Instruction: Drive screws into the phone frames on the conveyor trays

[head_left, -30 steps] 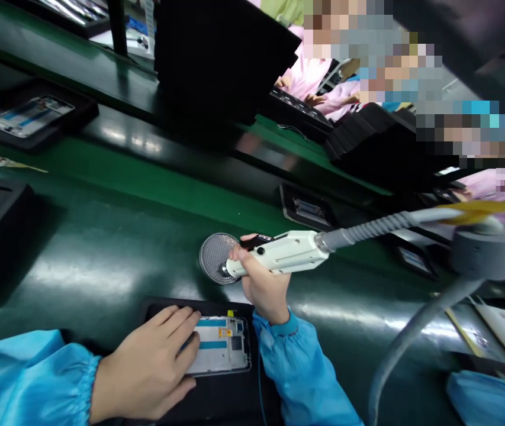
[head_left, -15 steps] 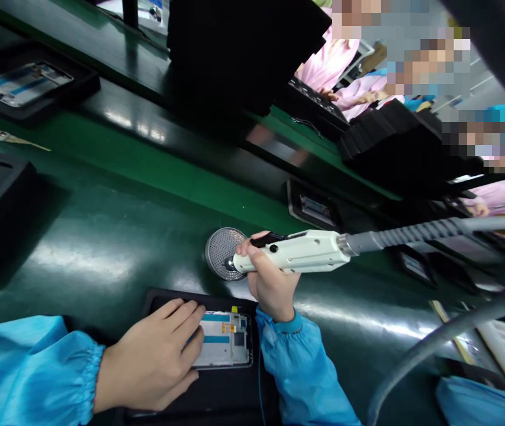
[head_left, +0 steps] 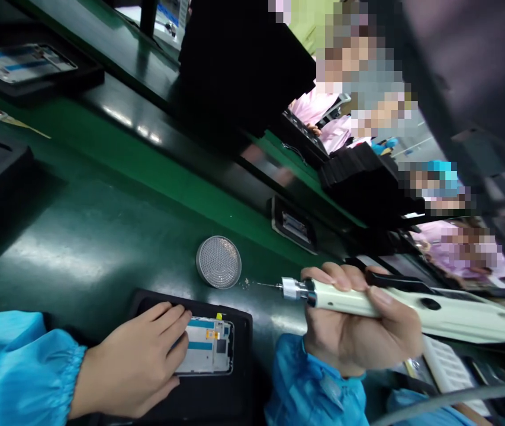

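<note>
Nearest, the left hand (head_left: 134,361) lies flat with fingers spread on a phone frame (head_left: 205,354), apparently pinning it steady in its black tray (head_left: 238,331). To its right, the right hand (head_left: 359,331) is closed around a white electric screwdriver (head_left: 394,305), held level with its thin bit pointing left, clear of the frame. Just beyond the bit, a round mesh screw dish (head_left: 219,261) sits within easy reach on the green belt (head_left: 101,236), with another loaded tray (head_left: 25,62) far off to the left.
</note>
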A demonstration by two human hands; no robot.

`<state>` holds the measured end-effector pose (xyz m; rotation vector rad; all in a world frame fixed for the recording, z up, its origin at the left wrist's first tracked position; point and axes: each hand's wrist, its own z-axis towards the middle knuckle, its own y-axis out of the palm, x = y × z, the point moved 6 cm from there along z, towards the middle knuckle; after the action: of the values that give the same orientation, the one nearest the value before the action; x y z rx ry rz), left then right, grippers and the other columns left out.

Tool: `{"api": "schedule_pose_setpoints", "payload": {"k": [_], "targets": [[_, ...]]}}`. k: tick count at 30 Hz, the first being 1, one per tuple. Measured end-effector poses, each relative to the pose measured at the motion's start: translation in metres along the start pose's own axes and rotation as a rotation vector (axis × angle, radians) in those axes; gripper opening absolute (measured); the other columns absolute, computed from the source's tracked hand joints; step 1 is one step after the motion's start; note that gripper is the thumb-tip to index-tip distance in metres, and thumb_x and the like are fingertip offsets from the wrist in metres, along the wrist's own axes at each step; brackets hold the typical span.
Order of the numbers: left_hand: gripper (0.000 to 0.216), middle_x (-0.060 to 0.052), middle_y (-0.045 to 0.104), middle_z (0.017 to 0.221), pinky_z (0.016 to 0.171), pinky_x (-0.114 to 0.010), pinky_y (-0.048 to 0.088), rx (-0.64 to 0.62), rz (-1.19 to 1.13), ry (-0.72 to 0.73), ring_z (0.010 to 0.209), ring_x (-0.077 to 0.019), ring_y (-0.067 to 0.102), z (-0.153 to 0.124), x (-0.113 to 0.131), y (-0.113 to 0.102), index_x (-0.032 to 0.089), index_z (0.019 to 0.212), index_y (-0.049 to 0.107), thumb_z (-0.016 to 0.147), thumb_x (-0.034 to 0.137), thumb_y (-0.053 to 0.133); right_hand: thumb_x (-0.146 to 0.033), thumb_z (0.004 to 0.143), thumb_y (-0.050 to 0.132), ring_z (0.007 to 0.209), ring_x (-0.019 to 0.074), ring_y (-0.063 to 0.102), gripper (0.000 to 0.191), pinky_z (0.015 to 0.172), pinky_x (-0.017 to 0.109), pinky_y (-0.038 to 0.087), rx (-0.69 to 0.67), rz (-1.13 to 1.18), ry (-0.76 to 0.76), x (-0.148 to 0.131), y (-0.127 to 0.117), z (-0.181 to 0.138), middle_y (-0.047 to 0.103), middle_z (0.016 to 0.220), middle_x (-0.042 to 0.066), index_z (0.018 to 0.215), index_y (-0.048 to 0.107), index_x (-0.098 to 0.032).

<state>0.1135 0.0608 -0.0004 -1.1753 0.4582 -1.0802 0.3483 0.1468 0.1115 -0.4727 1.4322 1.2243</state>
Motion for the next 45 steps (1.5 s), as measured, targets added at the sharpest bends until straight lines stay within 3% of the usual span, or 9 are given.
{"api": "schedule_pose_setpoints", "payload": {"k": [6,13,17,45], "targets": [[0.045,-0.02,0.066,0.122,0.1,-0.046,0.041,-0.017,-0.011,0.013,0.113,-0.034,0.061,0.002,0.0,0.001,0.01,0.111,0.067,0.091,0.049,0.055,-0.018,0.058,0.065,0.055,0.0084,0.036,0.019,0.054,0.025,0.04,0.001,-0.016,0.041,0.0,0.002,-0.008,0.031,0.057,-0.007,0.076,0.061,-0.021],[0.047,-0.022,0.063,0.127,0.101,-0.047,0.041,-0.049,-0.025,0.026,0.115,-0.0362,0.06,0.002,0.001,0.002,0.007,0.114,0.066,0.09,0.047,0.056,-0.02,0.074,0.068,0.062,0.0129,0.053,0.017,0.061,0.033,0.048,-0.272,-0.22,0.096,0.039,0.016,-0.063,0.056,0.066,-0.002,0.09,0.069,-0.026],[0.048,-0.022,0.063,0.127,0.101,-0.047,0.041,-0.068,-0.029,0.031,0.115,-0.0363,0.06,0.003,0.001,0.004,0.007,0.115,0.066,0.091,0.047,0.055,-0.019,0.078,0.069,0.066,0.0155,0.059,0.02,0.064,0.035,0.052,-0.375,-0.263,0.137,0.06,0.021,-0.085,0.06,0.069,-0.001,0.095,0.07,-0.027],[0.047,-0.023,0.065,0.123,0.099,-0.048,0.04,-0.057,-0.056,0.037,0.112,-0.0358,0.061,0.005,0.002,0.001,0.005,0.112,0.066,0.089,0.045,0.058,-0.017,0.082,0.067,0.069,0.0163,0.06,0.019,0.066,0.036,0.054,-0.422,-0.32,0.088,0.065,0.025,-0.089,0.062,0.073,0.0,0.097,0.071,-0.027]]}}
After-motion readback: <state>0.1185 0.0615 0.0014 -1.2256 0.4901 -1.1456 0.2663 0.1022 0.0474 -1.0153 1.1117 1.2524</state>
